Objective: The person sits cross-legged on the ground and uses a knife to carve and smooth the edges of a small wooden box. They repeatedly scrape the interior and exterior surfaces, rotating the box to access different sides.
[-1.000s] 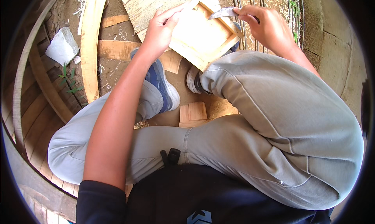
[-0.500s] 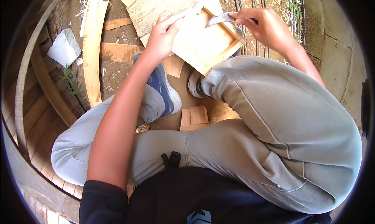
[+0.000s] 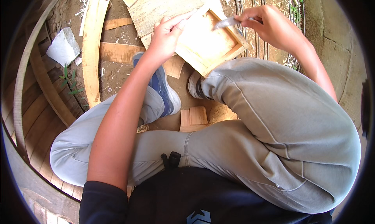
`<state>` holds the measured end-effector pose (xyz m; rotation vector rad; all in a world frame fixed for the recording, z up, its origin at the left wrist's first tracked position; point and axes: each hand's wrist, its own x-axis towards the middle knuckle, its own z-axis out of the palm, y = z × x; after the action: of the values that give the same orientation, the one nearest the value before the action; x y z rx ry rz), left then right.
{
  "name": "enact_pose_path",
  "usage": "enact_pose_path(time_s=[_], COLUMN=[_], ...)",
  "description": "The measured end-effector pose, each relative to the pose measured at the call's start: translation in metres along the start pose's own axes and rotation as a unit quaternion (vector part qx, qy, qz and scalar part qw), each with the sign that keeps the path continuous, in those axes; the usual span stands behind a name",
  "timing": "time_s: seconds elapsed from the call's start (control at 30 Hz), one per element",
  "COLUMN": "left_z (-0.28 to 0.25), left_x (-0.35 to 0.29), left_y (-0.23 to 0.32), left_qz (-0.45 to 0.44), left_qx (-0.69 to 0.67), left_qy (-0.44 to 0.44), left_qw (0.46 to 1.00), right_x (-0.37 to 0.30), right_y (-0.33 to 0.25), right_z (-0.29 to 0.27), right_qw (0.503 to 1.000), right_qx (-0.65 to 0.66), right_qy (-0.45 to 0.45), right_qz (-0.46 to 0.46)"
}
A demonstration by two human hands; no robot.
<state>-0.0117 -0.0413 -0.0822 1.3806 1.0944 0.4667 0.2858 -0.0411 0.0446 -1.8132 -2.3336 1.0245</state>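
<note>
A shallow wooden box point(image 3: 230, 56), square with low side strips, rests tilted between my shins, its inside facing me and brightly lit. My left hand point(image 3: 167, 35) is closed on its left edge, thumb toward the inner face. Over the right side of the box, my right hand point(image 3: 269, 26) grips a knife point(image 3: 227, 23) with a grey blade pointing left. The blade hangs over the box's inside; whether it touches the wood I cannot tell. The knife's handle is mostly hidden in my fingers.
A wide board point(image 3: 156, 11) lies behind the box. Long curved planks point(image 3: 93, 48) and a white stone point(image 3: 63, 47) are on the dirt at left. Metal rods point(image 3: 256, 40) run along the right, beside a concrete slab point(image 3: 340, 56). Small wood blocks point(image 3: 198, 115) lie between my legs.
My right hand has moved slightly right with the knife, whose blade now looks blurred and more level. The left hand and box have shifted a little to the right.
</note>
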Motion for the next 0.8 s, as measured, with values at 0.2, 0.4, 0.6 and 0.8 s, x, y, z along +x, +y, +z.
enact_pose_path(time_s=[0.2, 0.4, 0.6, 0.8], left_z=[-0.001, -0.002, -0.001, 0.001], left_x=[-0.002, -0.001, -0.002, -0.001], left_y=[-0.005, -0.003, 0.000, -0.003], left_qz=[-0.018, -0.008, -0.014, -0.018], left_qx=[0.017, 0.001, -0.013, -0.003], left_qy=[0.023, 0.019, 0.012, 0.024], left_qw=[0.999, 1.000, 1.000, 1.000], right_x=[-0.009, 0.000, 0.007, 0.012], right_y=[-0.006, 0.016, 0.031, 0.042], right_z=[-0.026, -0.018, -0.010, -0.006], right_qw=[0.993, 0.998, 0.997, 0.995], right_qx=[-0.029, 0.009, 0.033, 0.008], right_qy=[-0.061, -0.067, -0.070, -0.067], right_qz=[0.094, -0.011, -0.024, -0.075])
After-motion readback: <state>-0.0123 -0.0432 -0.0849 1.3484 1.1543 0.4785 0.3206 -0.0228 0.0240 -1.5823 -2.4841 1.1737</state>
